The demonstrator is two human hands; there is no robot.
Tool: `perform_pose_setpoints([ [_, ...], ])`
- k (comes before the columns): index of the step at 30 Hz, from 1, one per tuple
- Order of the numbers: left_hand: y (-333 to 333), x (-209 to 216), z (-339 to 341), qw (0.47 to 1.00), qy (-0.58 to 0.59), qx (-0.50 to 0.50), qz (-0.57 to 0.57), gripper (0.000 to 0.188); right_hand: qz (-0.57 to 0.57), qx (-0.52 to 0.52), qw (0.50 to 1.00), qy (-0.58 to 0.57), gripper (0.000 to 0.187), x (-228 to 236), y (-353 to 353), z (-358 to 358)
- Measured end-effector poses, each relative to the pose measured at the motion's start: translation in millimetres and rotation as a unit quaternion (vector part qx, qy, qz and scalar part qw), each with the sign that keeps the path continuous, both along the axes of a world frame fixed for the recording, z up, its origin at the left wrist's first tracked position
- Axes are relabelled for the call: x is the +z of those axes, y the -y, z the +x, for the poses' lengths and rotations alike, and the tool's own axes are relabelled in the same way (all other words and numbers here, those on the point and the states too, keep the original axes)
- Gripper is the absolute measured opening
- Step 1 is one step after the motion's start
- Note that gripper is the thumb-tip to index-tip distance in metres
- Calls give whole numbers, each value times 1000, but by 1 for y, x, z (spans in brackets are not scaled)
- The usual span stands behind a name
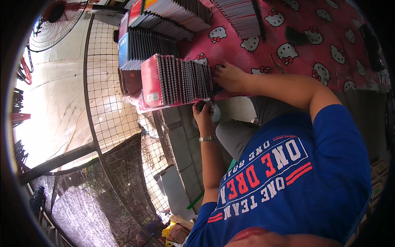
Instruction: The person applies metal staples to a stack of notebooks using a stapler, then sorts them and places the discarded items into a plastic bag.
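Observation:
A row of spiral notebooks (177, 80) with a red cover facing left stands packed together on the table's near left edge, coils upward. My left hand (202, 116), with a metal watch on its wrist, is at the near right end of this row, just below the table edge. Its fingers are closed round a small dark thing that I cannot make out. My right hand (230, 77) is at the row's right end, fingers curled in beside the last dark coil. Whatever lies under those fingers is hidden.
The table wears a pink cloth (234, 49) with white cat faces. More notebook stacks stand behind: blue-covered ones (150, 49), red ones (173, 14) and another row (240, 18). A wire mesh (107, 78) rises at the left, with a fan (55, 24) beyond it.

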State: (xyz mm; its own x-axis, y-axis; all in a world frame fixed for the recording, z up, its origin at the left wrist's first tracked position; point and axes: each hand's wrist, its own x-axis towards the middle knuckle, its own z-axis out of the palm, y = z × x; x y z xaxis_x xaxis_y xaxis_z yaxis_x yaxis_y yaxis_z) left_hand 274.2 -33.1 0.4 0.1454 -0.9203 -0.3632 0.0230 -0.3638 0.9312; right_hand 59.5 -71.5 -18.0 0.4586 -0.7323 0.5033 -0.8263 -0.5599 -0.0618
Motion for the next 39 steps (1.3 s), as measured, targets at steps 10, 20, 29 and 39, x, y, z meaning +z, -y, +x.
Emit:
perform_pose_setpoints([
  [10,0,-20,-3,997,70,-34,-28,35,69,8,996,-50,21,8,0,3],
  [20,-6,-31,-6,964,208,-26,-162,37,186,33,981,32,15,13,-4,13],
  [29,-5,-42,2,956,204,4,-211,32,104,36,994,18,16,2,6,20],
  [39,5,-47,14,999,-38,15,-13,34,-73,7,997,11,16,-13,8,9],
])
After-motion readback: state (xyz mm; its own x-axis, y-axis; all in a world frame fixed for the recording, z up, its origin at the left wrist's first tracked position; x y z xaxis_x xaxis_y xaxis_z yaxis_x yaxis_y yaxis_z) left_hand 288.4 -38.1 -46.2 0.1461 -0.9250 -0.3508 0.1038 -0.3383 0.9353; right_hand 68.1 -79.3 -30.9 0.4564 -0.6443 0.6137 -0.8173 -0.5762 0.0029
